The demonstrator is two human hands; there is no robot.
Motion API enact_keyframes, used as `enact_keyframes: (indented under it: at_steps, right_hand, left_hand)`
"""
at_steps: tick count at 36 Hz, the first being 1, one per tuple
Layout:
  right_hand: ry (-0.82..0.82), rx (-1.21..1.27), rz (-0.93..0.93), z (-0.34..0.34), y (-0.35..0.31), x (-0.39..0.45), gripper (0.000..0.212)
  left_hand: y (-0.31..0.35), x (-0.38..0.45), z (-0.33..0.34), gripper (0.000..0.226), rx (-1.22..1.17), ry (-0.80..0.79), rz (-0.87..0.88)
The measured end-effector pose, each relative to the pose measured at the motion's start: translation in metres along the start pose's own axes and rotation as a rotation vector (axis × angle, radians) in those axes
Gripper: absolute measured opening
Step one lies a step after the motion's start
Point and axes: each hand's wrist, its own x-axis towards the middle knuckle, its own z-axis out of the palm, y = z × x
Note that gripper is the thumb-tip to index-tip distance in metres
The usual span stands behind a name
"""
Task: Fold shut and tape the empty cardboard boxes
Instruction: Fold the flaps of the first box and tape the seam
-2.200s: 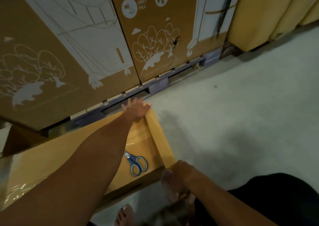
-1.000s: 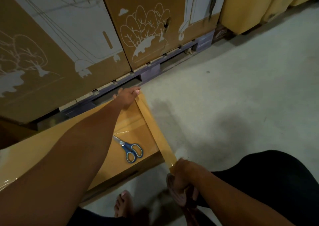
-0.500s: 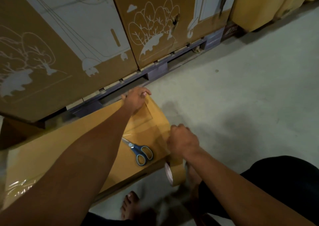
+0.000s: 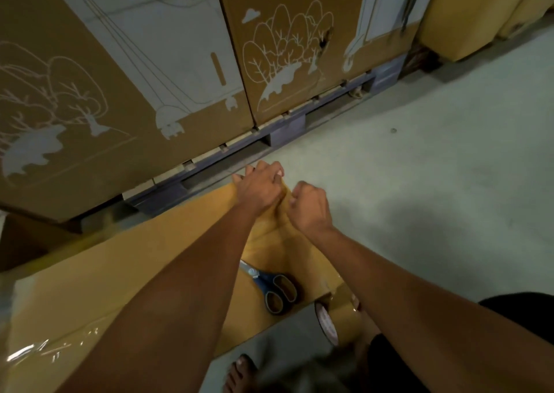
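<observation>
Cardboard box (image 4: pixel 126 275) lying flat on the concrete floor (image 4: pixel 434 182), top face up, far end close to the pallet (image 4: pixel 287 128) under the stacked printed cartons (image 4: pixel 287 47). Brown tape strip (image 4: pixel 302 248) laid along the right end of the top face, running from the far corner toward the near edge. Tape roll (image 4: pixel 326 322) hanging at the near right corner, apparently joined to the strip, though blur there prevents certainty. Blue-handled scissors (image 4: pixel 269 284) resting on the top face just left of the strip, clear of both hands.

Left hand (image 4: pixel 260 188) at the far corner, fingers curled over the box edge, pressing the tape end down. Right hand (image 4: pixel 310 209) just beside it, fingers clenched, knuckles up, bearing on the strip; no object visible inside the fist.

Handling assessment: box empty, hence light and prone to sliding under a sideways push; panels stiff at creases and edges, likely to give under pressure mid-panel. Best purchase at corners and folded edges. Tape thin, clingy, apt to wrinkle; firm, flat smoothing along its length advised. Glossy wrap (image 4: pixel 36 350) over the near left portion, probably slippery
</observation>
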Motion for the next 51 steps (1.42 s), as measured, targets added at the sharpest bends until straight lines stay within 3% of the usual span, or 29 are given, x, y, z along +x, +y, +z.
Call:
enact_keyframes:
  at_steps: [3, 10, 18, 22, 25, 27, 30, 32, 36, 40, 44, 47, 51]
  right_hand:
    - [0.031, 0.008, -0.004, 0.004, -0.006, 0.004, 0.019]
    - [-0.048, -0.282, 0.003, -0.016, 0.01, -0.04, 0.021]
    - [-0.241, -0.456, 0.036, -0.027, 0.034, -0.113, 0.025]
    - [-0.228, -0.364, 0.061, -0.023, 0.036, -0.119, 0.026]
    - [-0.22, -0.329, 0.051, -0.02, 0.034, -0.119, 0.025]
    - [-0.211, -0.311, 0.043, -0.021, 0.033, -0.121, 0.024]
    - [-0.217, -0.325, 0.015, -0.025, 0.031, -0.128, 0.028]
    - [-0.225, -0.345, -0.003, -0.029, 0.029, -0.134, 0.031]
    - [-0.218, -0.366, -0.059, -0.043, 0.03, -0.148, 0.033]
    - [-0.321, -0.335, -0.224, -0.056, 0.035, -0.157, 0.024]
    - [-0.311, -0.356, -0.364, -0.068, 0.048, -0.168, 0.017]
    - [-0.26, -0.389, -0.342, -0.08, 0.064, -0.175, 0.037]
    - [-0.303, -0.447, -0.254, -0.097, 0.07, -0.172, 0.042]
  left_hand:
    - [-0.009, 0.002, -0.004, 0.031, -0.02, -0.048, 0.086]
    - [-0.007, 0.004, -0.015, 0.038, -0.022, -0.146, 0.104]
    - [0.009, -0.002, -0.028, 0.053, 0.058, -0.235, -0.126]
    - [0.02, -0.039, -0.03, 0.077, 0.098, -0.122, -0.296]
    - [0.02, -0.096, -0.03, 0.063, 0.161, 0.074, -0.292]
    - [0.018, -0.132, -0.03, 0.048, 0.173, 0.146, -0.426]
    - [0.019, -0.178, -0.029, 0.043, 0.027, 0.06, -0.711]
    - [0.024, -0.199, -0.025, 0.044, -0.087, 0.01, -0.788]
    - [0.037, -0.217, -0.022, 0.04, -0.284, 0.088, -0.757]
    - [0.053, -0.215, -0.018, 0.046, -0.56, 0.029, -0.731]
    - [0.072, -0.213, -0.003, 0.013, -1.028, 0.046, -0.748]
    - [0.098, -0.218, -0.008, 0.01, -1.103, 0.043, -0.663]
    - [0.108, -0.212, -0.003, 0.015, -1.153, 0.049, -0.684]
